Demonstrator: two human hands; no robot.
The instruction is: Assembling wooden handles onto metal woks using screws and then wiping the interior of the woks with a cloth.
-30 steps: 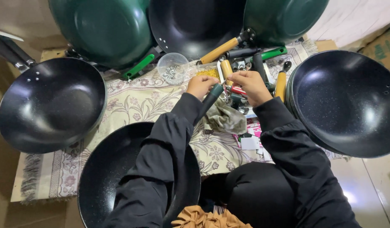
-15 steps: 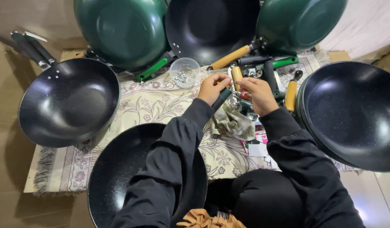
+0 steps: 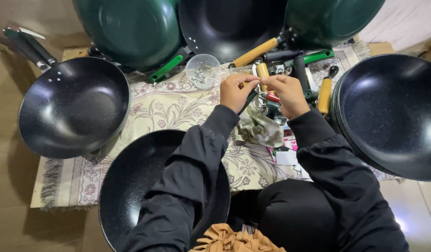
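Observation:
My left hand point(image 3: 235, 91) and my right hand point(image 3: 286, 94) meet fingertip to fingertip over a short wooden handle point(image 3: 262, 71), both pinched on its near end. Under the left hand a dark handle point(image 3: 248, 101) slants down toward the black speckled wok point(image 3: 136, 186) in front of my lap. A red-tipped tool point(image 3: 270, 96) lies just under the right hand's fingers. A crumpled grey cloth point(image 3: 258, 129) sits below both hands. What the fingertips hold beside the handle is too small to tell.
A clear plastic cup of small metal parts point(image 3: 203, 71) stands left of my hands. Loose green, black and wooden handles point(image 3: 313, 60) lie behind them. Black woks point(image 3: 73, 107) point(image 3: 392, 114) flank the patterned mat point(image 3: 168, 105); green woks point(image 3: 129, 28) lean at the back.
My hands have stayed at the wooden handle and their fingertips have drawn closer together. The view has shifted slightly; the woks have not moved.

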